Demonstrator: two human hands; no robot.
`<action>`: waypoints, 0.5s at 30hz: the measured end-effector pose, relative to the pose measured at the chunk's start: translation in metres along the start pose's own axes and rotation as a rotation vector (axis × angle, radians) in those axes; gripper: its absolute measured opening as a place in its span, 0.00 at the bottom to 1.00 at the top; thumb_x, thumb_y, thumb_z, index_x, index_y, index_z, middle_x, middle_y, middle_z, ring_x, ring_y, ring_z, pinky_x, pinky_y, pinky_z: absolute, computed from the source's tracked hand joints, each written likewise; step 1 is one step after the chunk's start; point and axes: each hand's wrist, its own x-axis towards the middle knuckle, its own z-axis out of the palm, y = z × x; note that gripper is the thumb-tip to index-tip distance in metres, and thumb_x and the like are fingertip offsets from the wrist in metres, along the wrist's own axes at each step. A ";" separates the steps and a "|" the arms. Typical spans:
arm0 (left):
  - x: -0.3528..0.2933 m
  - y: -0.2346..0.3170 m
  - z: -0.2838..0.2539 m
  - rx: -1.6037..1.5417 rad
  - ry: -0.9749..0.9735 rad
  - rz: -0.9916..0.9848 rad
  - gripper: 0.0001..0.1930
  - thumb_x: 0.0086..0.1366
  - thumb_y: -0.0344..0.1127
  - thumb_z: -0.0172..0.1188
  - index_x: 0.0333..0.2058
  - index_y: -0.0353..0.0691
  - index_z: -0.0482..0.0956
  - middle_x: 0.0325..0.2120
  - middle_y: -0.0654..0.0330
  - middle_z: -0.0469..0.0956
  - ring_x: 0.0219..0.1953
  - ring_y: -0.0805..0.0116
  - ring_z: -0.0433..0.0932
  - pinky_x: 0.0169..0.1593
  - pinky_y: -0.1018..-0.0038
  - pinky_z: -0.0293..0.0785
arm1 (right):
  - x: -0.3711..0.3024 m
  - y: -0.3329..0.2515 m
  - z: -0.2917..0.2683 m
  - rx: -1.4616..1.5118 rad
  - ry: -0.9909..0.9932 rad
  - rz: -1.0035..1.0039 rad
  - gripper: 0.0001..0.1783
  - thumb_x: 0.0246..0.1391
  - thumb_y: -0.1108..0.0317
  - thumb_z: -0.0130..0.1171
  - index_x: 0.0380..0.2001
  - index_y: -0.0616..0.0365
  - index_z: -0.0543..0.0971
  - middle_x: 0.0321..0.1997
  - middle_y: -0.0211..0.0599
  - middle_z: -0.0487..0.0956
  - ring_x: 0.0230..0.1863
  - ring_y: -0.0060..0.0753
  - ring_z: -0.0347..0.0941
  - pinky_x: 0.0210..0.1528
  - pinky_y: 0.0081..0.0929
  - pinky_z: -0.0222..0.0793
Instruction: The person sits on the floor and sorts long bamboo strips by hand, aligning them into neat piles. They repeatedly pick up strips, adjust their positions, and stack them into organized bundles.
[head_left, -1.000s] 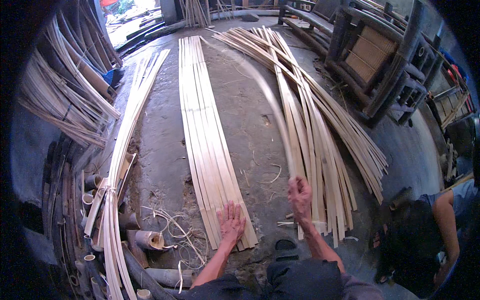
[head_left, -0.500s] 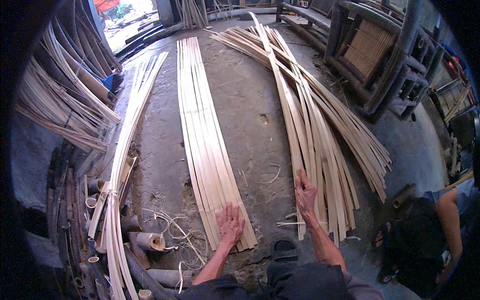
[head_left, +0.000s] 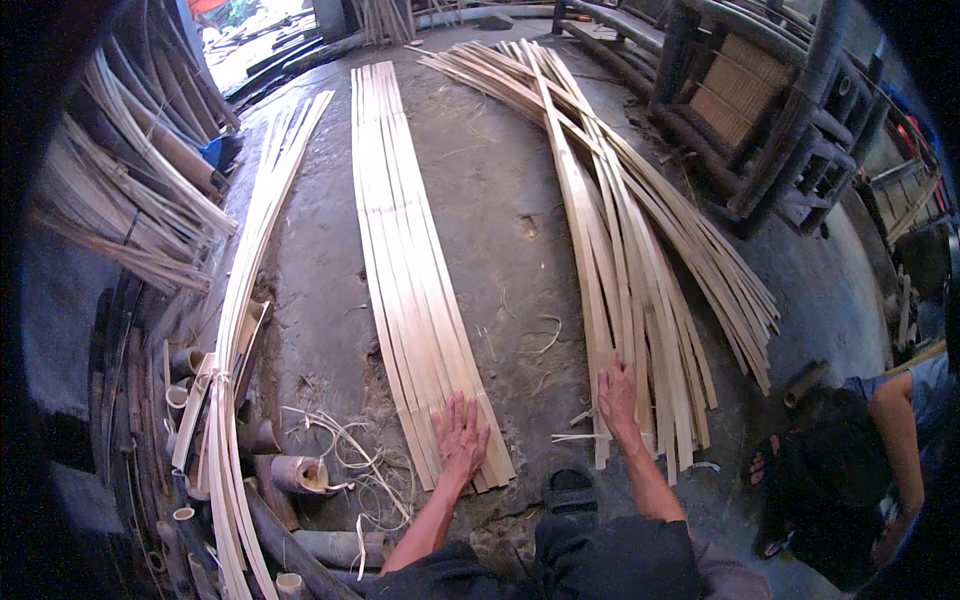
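Observation:
Flat, pale bamboo strips (head_left: 388, 225) lie side by side in a neat band on the floor. On the near end of this band my left hand (head_left: 460, 440) rests flat, fingers stretched out. To the right is a loose, crossing pile of bamboo strips (head_left: 640, 290). My right hand (head_left: 618, 400) is at the pile's near left side, its fingers closed on a strip there. Part of that grip is hidden by the back of the hand.
A tied bundle of strips (head_left: 232, 330) lies at left, beside cut bamboo tubes (head_left: 298, 474) and curled shavings (head_left: 350, 450). A dark bamboo chair (head_left: 745, 110) stands at far right. Another person (head_left: 895, 430) crouches at the lower right. A dark sandal (head_left: 572, 490) is near my legs.
My right hand has shifted slightly right. The strip whose far end stuck up above the right pile has come down onto it. My left hand stays on the band.

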 end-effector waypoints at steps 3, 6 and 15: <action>-0.003 -0.003 -0.002 -0.099 -0.029 -0.065 0.37 0.66 0.47 0.48 0.68 0.38 0.45 0.69 0.54 0.45 0.71 0.56 0.43 0.69 0.51 0.33 | -0.016 -0.025 0.019 -0.034 0.202 -0.326 0.22 0.60 0.64 0.51 0.56 0.59 0.69 0.27 0.47 0.71 0.28 0.44 0.70 0.32 0.35 0.67; 0.001 -0.001 0.000 -0.186 -0.002 -0.058 0.38 0.66 0.43 0.48 0.68 0.36 0.41 0.70 0.56 0.44 0.71 0.61 0.42 0.69 0.52 0.34 | -0.052 -0.058 0.065 0.286 -0.265 -0.245 0.19 0.57 0.63 0.54 0.50 0.58 0.71 0.31 0.46 0.73 0.32 0.47 0.74 0.34 0.42 0.69; -0.008 -0.014 0.002 -0.087 0.000 -0.045 0.37 0.66 0.39 0.46 0.68 0.34 0.41 0.70 0.55 0.43 0.71 0.61 0.44 0.69 0.52 0.35 | -0.085 -0.134 0.093 0.273 -0.580 -0.100 0.24 0.54 0.58 0.56 0.51 0.57 0.70 0.42 0.46 0.75 0.46 0.51 0.72 0.48 0.51 0.63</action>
